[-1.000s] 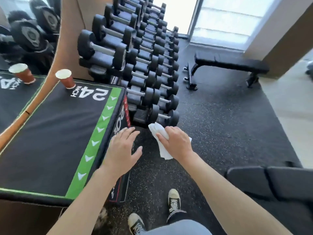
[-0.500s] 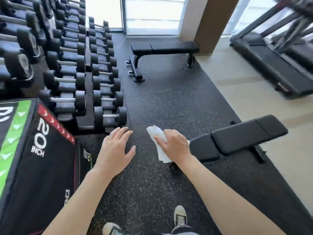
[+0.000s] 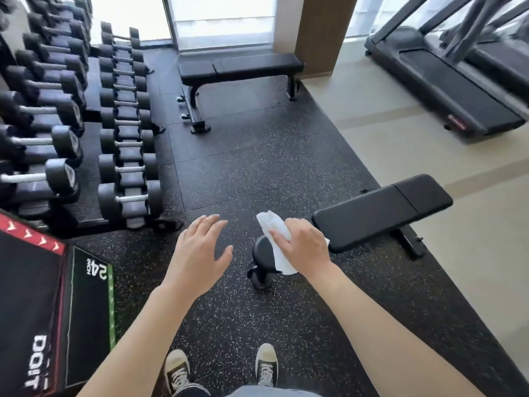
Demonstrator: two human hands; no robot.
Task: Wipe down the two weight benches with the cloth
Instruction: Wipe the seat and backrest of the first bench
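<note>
plyo box | side panel: "24 INCH" | near face: "DOIT", partly cut off

1. Dumbbell rack: tiered, along the left side, stocked with rows of black dumbbells with metal handles.
2. Plyo box: black, lower left corner, red and green edge bands with white arrow marks (lettering reads "24 INCH").
3. Treadmill: black, upper right, standing on the pale floor.
4. Rubber flooring: black with light speckles, laid in tiles down the middle.
5. Windows: bright, at the far end.
6. Pillar: brown-sided, between the windows.
7. Sneakers: one pair, black canvas with pale toe caps, at the bottom edge.
</note>
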